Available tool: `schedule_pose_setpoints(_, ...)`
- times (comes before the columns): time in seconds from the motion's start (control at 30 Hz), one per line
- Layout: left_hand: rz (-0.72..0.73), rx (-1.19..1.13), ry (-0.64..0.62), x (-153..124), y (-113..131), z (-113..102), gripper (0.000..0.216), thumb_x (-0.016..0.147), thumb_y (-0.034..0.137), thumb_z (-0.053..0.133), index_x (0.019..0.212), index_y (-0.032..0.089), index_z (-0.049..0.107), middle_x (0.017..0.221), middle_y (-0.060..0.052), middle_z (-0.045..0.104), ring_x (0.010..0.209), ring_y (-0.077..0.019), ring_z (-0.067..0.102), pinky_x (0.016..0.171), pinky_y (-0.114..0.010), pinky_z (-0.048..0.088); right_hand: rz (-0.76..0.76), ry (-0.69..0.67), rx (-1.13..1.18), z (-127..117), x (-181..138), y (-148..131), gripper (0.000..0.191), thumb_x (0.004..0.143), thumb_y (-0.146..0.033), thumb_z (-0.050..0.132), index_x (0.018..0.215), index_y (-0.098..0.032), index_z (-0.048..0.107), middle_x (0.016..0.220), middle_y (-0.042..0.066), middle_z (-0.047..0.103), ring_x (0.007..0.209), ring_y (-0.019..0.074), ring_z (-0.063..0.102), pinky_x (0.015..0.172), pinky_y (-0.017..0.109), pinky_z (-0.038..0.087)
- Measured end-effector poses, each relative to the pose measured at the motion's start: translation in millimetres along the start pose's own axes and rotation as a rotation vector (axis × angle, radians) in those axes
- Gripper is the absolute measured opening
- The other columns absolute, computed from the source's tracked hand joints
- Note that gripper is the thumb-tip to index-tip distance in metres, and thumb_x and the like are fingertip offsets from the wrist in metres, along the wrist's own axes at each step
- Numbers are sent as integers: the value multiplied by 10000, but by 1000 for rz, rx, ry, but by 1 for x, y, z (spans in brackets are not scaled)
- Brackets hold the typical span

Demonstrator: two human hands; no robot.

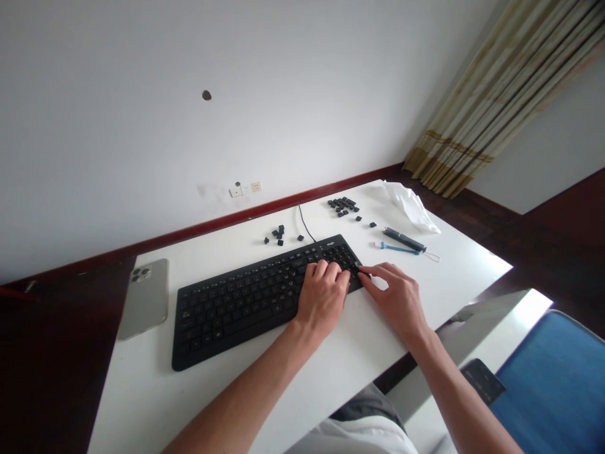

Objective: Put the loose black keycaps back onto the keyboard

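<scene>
Lying under left hand (pixel 324 296): keyboard (pixel 250 301); right hand (pixel 396 295) at right edge.

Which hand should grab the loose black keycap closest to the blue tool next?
Probably the right hand: it's at the right edge of the keyboard, nearer that black keycap; the left hand is farther left.

A white table (pixel 454 271) carries a black keyboard (pixel 255 299). Left of the keyboard lies a phone (pixel 146 296), camera side up. Behind the keyboard are a thin cable (pixel 304 221) and scattered black keycaps (pixel 280 243) — more of them behind its right end. Right of it lie a dark stick-like tool (pixel 404 239), a blue tool (pixel 399 248) and, farther back, crumpled white material (pixel 412 205) — perhaps a plastic bag.
</scene>
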State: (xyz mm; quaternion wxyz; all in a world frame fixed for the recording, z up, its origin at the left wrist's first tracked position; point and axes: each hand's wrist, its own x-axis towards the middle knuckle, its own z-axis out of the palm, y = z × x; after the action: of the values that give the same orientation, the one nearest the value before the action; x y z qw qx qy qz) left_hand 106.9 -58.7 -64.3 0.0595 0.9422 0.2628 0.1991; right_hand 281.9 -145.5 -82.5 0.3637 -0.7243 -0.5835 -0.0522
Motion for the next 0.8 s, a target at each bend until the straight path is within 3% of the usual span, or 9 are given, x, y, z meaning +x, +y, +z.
schedule_pose_setpoints(0.3, -5, 3, -9, 0, 1, -1, 229, 1067, 247, 502, 1169, 209, 703, 1037, -75, 668, 1018, -255, 566, 876, -425, 443, -113, -18, -34, -2, -1, -2, 182, 1005, -313, 633, 1046, -213, 780, 961, 79, 759, 870, 241, 685, 766, 405, 588)
schedule_pose_setpoints(0.4, -9, -1, -10, 0, 2, -1, 268, 1059, 240, 502, 1254, 203, 682, 1075, -81, 675, 1036, -261, 568, 891, -430, 452, -121, -38, -26, -3, 0, -1, 184, 1010, -310, 624, 1050, -214, 775, 973, 83, 752, 880, 242, 682, 775, 411, 592)
schedule_pose_setpoints(0.53, 11, -14, -8, 5, 2, -1, 424, 1013, 210, 547, 1435, 186, 583, 1243, -96, 674, 1114, -269, 569, 958, -438, 461, -115, -57, -12, -4, -1, 2, 194, 1016, -310, 612, 1081, -215, 768, 1030, 88, 744, 927, 244, 686, 812, 419, 595)
schedule_pose_setpoints(0.7, 113, -25, -33, 18, 0, 1, 479, 984, 218, 550, 1461, 169, 567, 1517, -58, 586, 1372, -279, 473, 1117, -452, 408, -118, -57, 28, -2, -3, 5, 196, 1023, -284, 601, 1106, -223, 767, 1079, 89, 740, 965, 243, 691, 860, 419, 594)
schedule_pose_setpoints(0.8, 155, -22, -57, 22, -1, 5, 472, 1001, 255, 529, 1462, 161, 571, 1565, -40, 553, 1457, -275, 417, 1182, -465, 364, -113, -54, 47, -2, -4, 6, 199, 1024, -278, 598, 1110, -240, 773, 1097, 84, 744, 974, 244, 697, 866, 418, 596)
